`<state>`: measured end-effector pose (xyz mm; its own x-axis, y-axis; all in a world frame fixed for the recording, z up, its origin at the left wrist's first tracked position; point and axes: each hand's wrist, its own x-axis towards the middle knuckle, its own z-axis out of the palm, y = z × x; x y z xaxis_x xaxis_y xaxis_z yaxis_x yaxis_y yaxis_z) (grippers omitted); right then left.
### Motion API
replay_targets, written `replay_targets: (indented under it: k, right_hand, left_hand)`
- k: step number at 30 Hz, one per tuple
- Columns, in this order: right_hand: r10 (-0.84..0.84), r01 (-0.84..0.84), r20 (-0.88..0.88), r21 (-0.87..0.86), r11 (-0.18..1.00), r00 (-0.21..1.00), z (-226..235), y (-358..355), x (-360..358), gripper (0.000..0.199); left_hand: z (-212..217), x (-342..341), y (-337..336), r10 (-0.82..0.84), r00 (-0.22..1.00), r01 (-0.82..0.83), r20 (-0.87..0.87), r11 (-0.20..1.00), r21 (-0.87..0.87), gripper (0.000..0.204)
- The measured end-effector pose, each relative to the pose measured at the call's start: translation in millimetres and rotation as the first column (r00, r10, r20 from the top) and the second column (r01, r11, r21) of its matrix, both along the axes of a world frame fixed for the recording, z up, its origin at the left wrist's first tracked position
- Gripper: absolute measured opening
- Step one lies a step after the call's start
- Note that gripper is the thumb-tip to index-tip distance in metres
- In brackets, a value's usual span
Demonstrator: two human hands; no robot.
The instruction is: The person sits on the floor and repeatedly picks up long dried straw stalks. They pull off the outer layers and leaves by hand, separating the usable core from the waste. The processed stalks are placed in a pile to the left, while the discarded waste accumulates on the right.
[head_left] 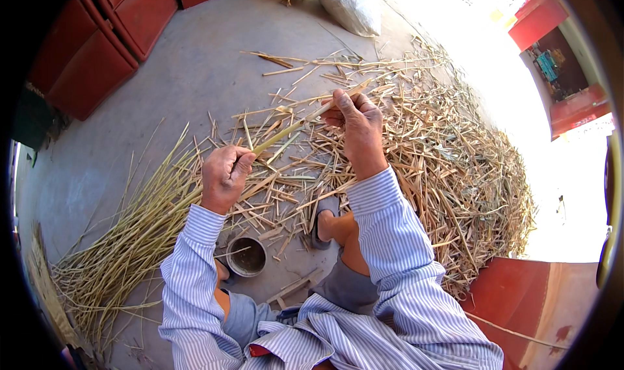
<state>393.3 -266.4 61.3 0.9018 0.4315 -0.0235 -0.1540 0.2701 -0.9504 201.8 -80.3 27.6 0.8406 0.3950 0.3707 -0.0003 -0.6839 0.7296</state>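
Note:
A pale green plant stalk stretches on a slant between my two hands, above the floor. Its lower left end sits in my left hand, whose fingers are closed round it. Further up and to the right, my right hand pinches the same stalk between thumb and fingers; a dry, tan strip shows beyond that hand. Under the hands lie short cut pieces and peeled dry strips. A bundle of long, thin green stalks rests on the floor left of my left hand.
A broad heap of dry husk strips covers the floor at the right. Between my feet stands a round metal bowl with a thin stick in it. Red panels stand at the far left, and a white sack at the back.

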Motion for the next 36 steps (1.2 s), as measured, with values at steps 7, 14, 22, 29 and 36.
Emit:
replay_targets:
  k: [7, 14, 22, 29, 36]
  right_hand:
    - [0.019, -0.024, -0.034, -0.145, 0.989, 0.999, 5.3, -3.3, 3.8, 0.031]
    - [0.217, -0.22, -0.033, -0.13, 0.967, 0.976, 1.6, 2.7, 1.1, 0.033]
    - [0.37, -0.372, -0.047, -0.196, 0.907, 0.928, 9.6, 11.3, -10.1, 0.021]
    - [0.317, -0.316, -0.033, 0.029, 0.948, 0.948, 6.9, 21.4, -19.6, 0.018]
    - [0.276, -0.276, 0.076, -0.015, 0.961, 0.958, 1.0, 27.3, -21.0, 0.016]
  left_hand:
    - [0.8, 0.1, -11.8, 0.121, 0.98, -0.166, 0.157, 0.932, 0.321, 0.022]
    - [3.2, -14.5, -0.3, 0.076, 0.994, -0.096, 0.079, 0.951, 0.295, 0.028]
    - [2.9, -18.2, 9.2, 0.106, 0.994, -0.11, 0.027, 0.975, 0.192, 0.031]
    - [0.6, -9.9, 9.7, 0.159, 0.975, -0.201, 0.153, 0.93, 0.309, 0.028]
    - [3.4, -15.7, 5.9, 0.132, 0.984, -0.158, 0.118, 0.958, 0.239, 0.031]
